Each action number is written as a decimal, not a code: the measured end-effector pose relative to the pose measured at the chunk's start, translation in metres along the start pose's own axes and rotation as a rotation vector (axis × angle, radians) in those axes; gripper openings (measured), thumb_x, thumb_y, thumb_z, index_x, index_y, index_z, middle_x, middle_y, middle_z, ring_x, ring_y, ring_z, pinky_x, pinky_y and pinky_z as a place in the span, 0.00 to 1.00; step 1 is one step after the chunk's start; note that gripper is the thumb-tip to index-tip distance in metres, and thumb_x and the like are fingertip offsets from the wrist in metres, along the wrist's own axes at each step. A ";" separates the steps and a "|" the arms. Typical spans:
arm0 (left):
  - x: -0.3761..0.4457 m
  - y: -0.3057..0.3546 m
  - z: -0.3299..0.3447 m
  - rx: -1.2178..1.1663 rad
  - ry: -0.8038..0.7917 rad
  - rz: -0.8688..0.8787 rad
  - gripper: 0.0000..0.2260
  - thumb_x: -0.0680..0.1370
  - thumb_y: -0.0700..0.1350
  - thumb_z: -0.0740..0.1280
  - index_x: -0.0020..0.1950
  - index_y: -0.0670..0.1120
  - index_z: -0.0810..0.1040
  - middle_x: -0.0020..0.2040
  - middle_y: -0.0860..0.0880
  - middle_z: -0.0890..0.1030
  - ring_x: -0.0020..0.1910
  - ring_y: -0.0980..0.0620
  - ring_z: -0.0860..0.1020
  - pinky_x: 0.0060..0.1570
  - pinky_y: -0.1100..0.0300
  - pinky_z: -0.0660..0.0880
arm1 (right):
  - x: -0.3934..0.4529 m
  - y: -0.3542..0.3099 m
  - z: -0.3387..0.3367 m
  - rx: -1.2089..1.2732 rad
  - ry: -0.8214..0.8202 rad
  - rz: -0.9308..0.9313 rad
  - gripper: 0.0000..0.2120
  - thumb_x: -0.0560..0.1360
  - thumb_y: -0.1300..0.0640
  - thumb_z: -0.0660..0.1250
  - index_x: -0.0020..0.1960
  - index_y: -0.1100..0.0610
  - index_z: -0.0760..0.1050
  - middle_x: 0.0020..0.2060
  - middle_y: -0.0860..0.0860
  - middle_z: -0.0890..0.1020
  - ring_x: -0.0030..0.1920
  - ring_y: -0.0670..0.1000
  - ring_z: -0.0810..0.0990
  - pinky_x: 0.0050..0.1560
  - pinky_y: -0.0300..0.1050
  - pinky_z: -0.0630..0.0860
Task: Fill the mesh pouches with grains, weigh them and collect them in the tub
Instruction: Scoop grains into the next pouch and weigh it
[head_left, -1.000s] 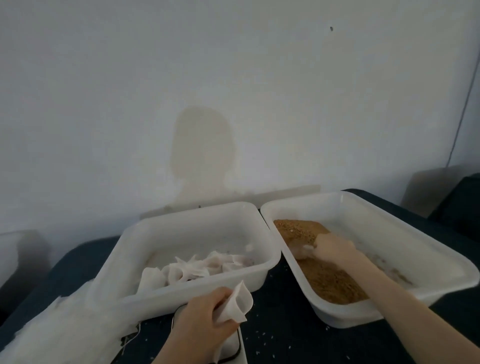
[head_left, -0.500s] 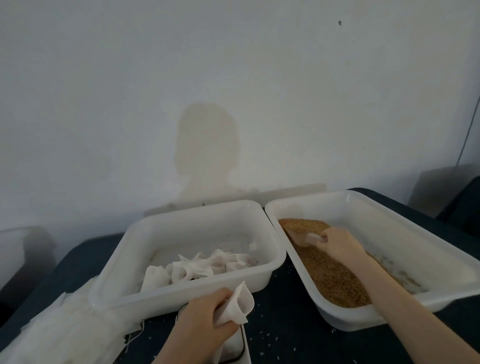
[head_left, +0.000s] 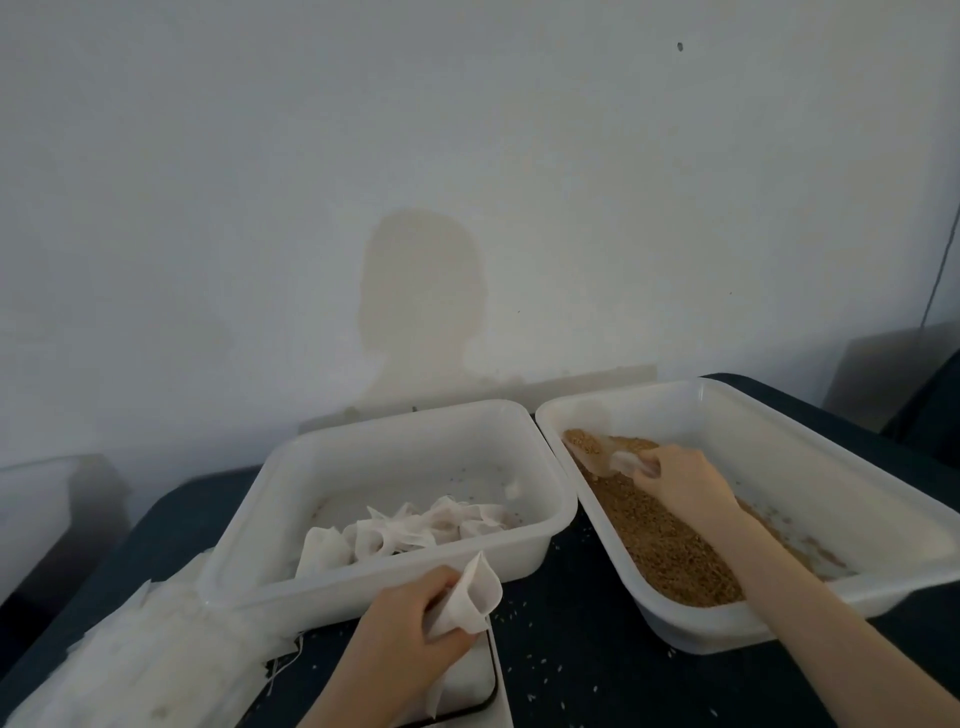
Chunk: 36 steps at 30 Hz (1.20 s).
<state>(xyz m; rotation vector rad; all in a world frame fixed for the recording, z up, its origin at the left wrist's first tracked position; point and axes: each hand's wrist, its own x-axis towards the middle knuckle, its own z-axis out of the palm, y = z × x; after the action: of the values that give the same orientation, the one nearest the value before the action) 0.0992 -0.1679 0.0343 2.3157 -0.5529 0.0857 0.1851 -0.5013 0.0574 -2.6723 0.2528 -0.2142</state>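
Note:
My left hand (head_left: 400, 631) grips a white mesh pouch (head_left: 475, 597) with its mouth held open, above the white scale (head_left: 470, 686) at the bottom. My right hand (head_left: 680, 480) is inside the right tub (head_left: 831, 467) and holds a clear scoop (head_left: 605, 460) loaded with brown grains, lifted a little above the grain bed (head_left: 670, 551). The left tub (head_left: 395, 582) holds several filled white pouches (head_left: 415, 530).
A heap of empty white mesh pouches (head_left: 130, 660) lies at the lower left on the dark blue table (head_left: 582, 660). Loose grains are scattered on the table between the tubs. A pale wall stands right behind both tubs.
My right hand has drawn the scoop up out of the grain with a load in it. My left hand keeps the pouch in the same place.

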 end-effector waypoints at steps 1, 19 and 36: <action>-0.001 -0.001 -0.001 -0.004 0.004 -0.008 0.08 0.68 0.60 0.66 0.45 0.62 0.77 0.42 0.63 0.80 0.43 0.63 0.78 0.43 0.69 0.73 | -0.001 -0.002 -0.002 0.018 0.021 -0.013 0.12 0.79 0.54 0.62 0.37 0.52 0.69 0.28 0.47 0.70 0.27 0.47 0.69 0.27 0.38 0.64; -0.033 -0.041 -0.053 -0.053 0.185 -0.209 0.05 0.73 0.51 0.71 0.46 0.59 0.77 0.42 0.60 0.80 0.41 0.62 0.78 0.37 0.72 0.72 | -0.043 -0.079 -0.013 0.379 -0.366 -0.579 0.13 0.76 0.56 0.68 0.57 0.43 0.80 0.43 0.43 0.85 0.41 0.41 0.81 0.40 0.34 0.75; -0.039 -0.044 -0.057 0.151 0.074 -0.191 0.23 0.63 0.70 0.64 0.54 0.62 0.73 0.45 0.63 0.79 0.44 0.66 0.76 0.43 0.68 0.72 | -0.054 -0.090 -0.013 0.398 -0.576 -0.677 0.17 0.74 0.59 0.68 0.55 0.38 0.81 0.44 0.43 0.84 0.45 0.42 0.80 0.51 0.32 0.74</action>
<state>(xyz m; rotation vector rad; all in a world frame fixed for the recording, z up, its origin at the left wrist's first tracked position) 0.0877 -0.0867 0.0375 2.4893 -0.2949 0.1258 0.1427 -0.4159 0.1035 -2.2037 -0.7915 0.2787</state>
